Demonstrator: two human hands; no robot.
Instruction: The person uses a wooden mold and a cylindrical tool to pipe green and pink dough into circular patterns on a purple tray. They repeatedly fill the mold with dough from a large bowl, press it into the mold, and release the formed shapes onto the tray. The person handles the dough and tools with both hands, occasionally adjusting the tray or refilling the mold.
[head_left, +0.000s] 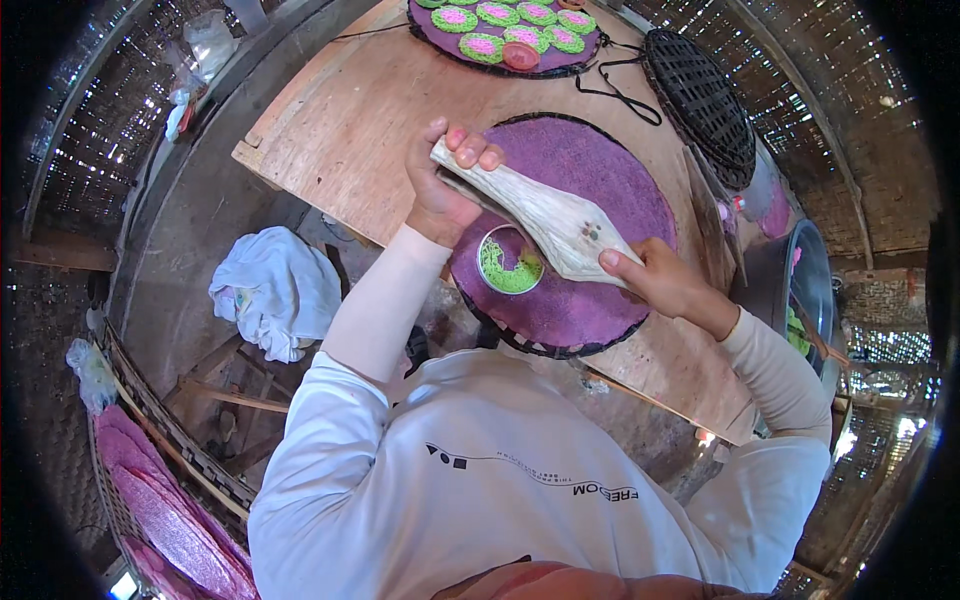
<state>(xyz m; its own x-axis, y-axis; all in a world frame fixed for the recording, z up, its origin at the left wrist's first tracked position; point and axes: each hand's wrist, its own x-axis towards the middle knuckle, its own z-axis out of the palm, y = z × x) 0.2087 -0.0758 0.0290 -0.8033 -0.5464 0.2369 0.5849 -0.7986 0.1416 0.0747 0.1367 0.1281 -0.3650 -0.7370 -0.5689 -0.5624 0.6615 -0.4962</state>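
Observation:
With both hands I hold a long, pale, ridged piece (535,212), slanting from upper left to lower right. It is narrow at the left, broader toward the right, with small dark spots; whether it is wood or stiff cloth I cannot tell. My left hand (445,190) is wrapped round its narrow upper end. My right hand (668,282) grips the lower right end, thumb on top. Below the piece lies a round tray (590,318) covered in purple. On that tray sits a pale ring (482,262) with bright green strands (510,277) inside, partly hidden by the piece.
Across the wooden table (350,130), a second purple tray (440,40) bears several green rounds with pink centres. A black woven tray (700,105) leans at the right, near a large metal basin (815,270). A pale cloth bundle (275,290) lies left; pink sheets (165,490) stand lower left.

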